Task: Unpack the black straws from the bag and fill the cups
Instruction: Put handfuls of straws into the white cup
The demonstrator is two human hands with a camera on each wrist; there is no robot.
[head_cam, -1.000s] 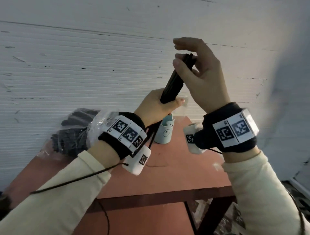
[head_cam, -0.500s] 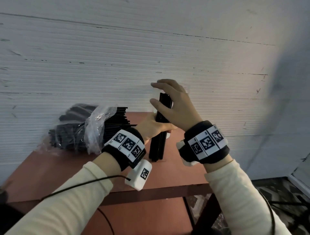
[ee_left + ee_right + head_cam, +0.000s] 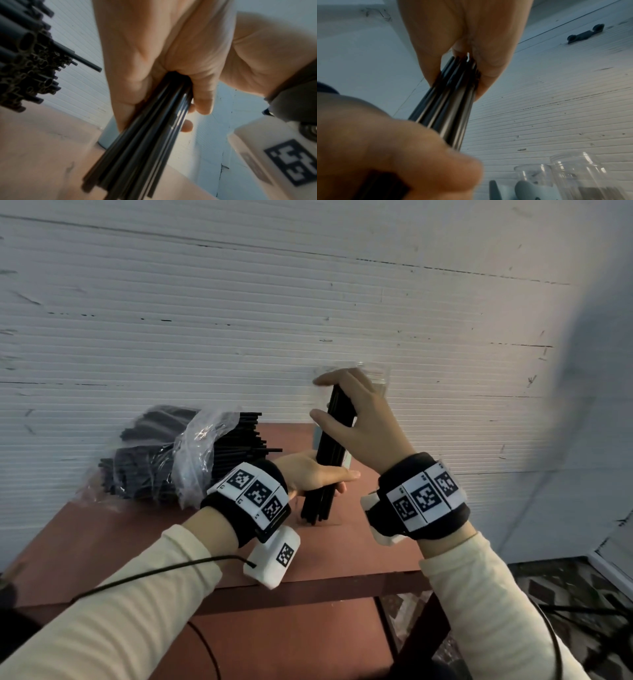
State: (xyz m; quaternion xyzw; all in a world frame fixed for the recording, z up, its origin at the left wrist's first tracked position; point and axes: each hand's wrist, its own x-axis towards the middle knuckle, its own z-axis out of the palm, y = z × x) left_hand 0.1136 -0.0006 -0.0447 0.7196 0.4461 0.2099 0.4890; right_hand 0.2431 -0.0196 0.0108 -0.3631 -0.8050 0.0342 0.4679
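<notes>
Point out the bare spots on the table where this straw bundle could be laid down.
Bare tabletop lies along the near edge, in front of the bag, partly under the left hand. A smaller patch sits near the right corner. It is crowded at the back: bag on the left, cups behind the bundle.

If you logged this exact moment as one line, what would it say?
stage: squaring up straws | left hand: grips bundle of black straws low, ends on table | right hand: holds bundle top | bag: straws remain | cups: behind, unfilled
</notes>
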